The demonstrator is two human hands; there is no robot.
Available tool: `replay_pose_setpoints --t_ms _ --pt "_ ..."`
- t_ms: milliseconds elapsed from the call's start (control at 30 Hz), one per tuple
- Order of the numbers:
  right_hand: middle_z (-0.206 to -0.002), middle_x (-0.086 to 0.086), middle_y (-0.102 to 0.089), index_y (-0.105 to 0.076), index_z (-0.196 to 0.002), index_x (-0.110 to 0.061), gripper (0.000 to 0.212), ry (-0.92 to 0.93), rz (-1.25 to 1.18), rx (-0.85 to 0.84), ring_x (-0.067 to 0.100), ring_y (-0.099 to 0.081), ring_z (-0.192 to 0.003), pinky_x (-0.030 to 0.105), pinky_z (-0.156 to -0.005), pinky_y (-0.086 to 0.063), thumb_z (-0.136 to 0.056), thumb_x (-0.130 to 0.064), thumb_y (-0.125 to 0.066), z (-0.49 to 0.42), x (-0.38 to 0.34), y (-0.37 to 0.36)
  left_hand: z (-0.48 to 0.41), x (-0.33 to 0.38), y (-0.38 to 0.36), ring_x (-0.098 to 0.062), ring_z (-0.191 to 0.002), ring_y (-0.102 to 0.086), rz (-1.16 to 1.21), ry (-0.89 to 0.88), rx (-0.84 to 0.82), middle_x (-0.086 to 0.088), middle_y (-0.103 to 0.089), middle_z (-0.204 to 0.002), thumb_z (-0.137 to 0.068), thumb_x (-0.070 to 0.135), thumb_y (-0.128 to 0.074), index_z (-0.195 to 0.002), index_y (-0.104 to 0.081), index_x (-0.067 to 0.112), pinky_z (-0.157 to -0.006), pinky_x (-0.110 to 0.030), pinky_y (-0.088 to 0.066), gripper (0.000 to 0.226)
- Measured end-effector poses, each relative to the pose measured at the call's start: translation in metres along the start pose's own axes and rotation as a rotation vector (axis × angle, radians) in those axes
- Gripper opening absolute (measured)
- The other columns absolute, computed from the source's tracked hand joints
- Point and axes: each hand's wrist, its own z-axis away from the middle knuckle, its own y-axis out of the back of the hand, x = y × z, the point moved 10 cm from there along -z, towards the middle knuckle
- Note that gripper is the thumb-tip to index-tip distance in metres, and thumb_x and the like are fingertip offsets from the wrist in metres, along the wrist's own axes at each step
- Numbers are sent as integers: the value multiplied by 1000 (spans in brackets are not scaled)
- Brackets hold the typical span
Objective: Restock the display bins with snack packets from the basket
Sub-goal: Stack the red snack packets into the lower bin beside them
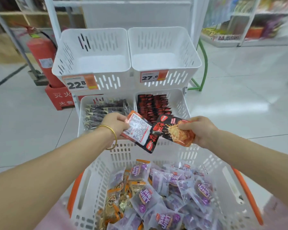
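- A white slotted basket [121,155] with orange handles [247,193] sat at the bottom of the view, closest to the person.
- Inside the basket lay a loose heap of snack packets: purple packets [156,180] filled its middle and right, and orange packets [118,193] its left.
- The left hand [116,125], with a gold bangle [113,134] on its wrist, was held above the basket's far rim. Its fingers were curled round a white-backed packet [138,130], printed side up, with a black packet [150,144] sticking out beneath it.
- The right hand [199,130] was also above the far rim, just right of the left hand. Its fingers pinched a black-and-orange packet [175,130] by its right edge, and that packet's left edge overlapped the left hand's packets.
- Beyond the basket stood a white rack of four display bins in two tiers.
- The lower-left bin [81,113], nearest the basket, held dark purple packets [103,110]; the lower-right bin [181,103] held black-and-red packets [153,103] standing in rows.
- Above and beyond these were the upper-left bin [65,52] — price tag reading 22.8 — and the upper-right bin [189,52], tagged 27.6.
- Farther beyond the basket, to the left of the rack, a red fire extinguisher [42,55] stood on the floor. Blurred store shelves [256,22] were far off to the right.
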Motion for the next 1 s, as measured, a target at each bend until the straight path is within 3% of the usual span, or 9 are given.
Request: replay_pose_setpoints --t_ms 100,200,400,500,633,733,833,900,1000 --pt "-87 19 -59 -52 -88 -6 26 76 -7 240 36 -65 -80 51 -65 -57 -74 7 -69 -17 -2 21 -14 13 7 -33 -86 -64 52 -93 155 -15 -63 -94 -85 -9 -56 -75 -55 12 -70 -45 -57 23" --pt "-91 20 -58 -41 -77 -13 34 30 -115 235 36 -64 -83 56 -76 -54 -77 8 -67 -22 9 3 -8 46 -4 -22 -86 -58 -124 -376 243 0 -58 -83 -85 0 -59 -73 -48 20 -75 -30 -46 26" --pt "-71 16 -64 -56 -90 1 13 -106 -468 44 25 -63 -61 42 -53 -53 -95 -3 -44 -23 7 -44 37 69 -72 -21 -97 -59 -577 -981 10 -3 -66 -108 -86 3 -48 -90 -42 30 -80 -37 -50 29" --pt "-90 18 -67 -60 -100 0 23 -76 -543 -9 30 -65 -77 43 -65 -55 -95 -22 -54 -25 -4 -43 54 66 -87 -18 -100 -58 -702 -1211 -28 -3 -68 -106 -73 -8 -58 -90 -48 26 -85 -31 -46 40" --pt "-86 21 -62 -57 -102 3 19 -17 -384 -41 32 -62 -72 44 -70 -52 -84 8 -58 -20 -5 -42 52 58 -91 -19 -113 -54 -769 -1188 -142 -6 -65 -116 -68 -9 -67 -88 -60 13 -94 -22 -36 30" --pt "-84 17 -62 -57 -94 -1 17 27 -358 -24 30 -61 -70 42 -68 -52 -84 11 -58 -17 -11 -37 47 55 -88 -10 -119 -41 -663 -992 -297 -2 -51 -126 -80 16 -70 -101 -58 14 -98 -16 -30 24" --pt "-89 18 -65 -57 -90 -4 18 63 -342 -67 29 -64 -73 42 -67 -55 -82 12 -60 -13 -16 -40 25 54 -63 -7 -112 -42 -420 -679 -124 6 -39 -119 -77 27 -75 -111 -50 21 -96 -16 -34 43" --pt "-85 18 -66 -59 -88 -3 17 70 -333 -110 27 -65 -68 38 -59 -58 -81 12 -61 -6 -16 -49 14 44 -53 -8 -96 -50 -279 -470 -50 2 -35 -118 -78 26 -74 -116 -40 22 -82 -18 -43 52" --pt "-80 15 -67 -61 -85 -4 15 56 -320 -123 23 -66 -60 32 -49 -57 -78 8 -66 0 -10 -59 8 34 -49 -15 -93 -50 -223 -379 17 -5 -35 -116 -74 22 -79 -112 -27 26 -82 -24 -46 64"
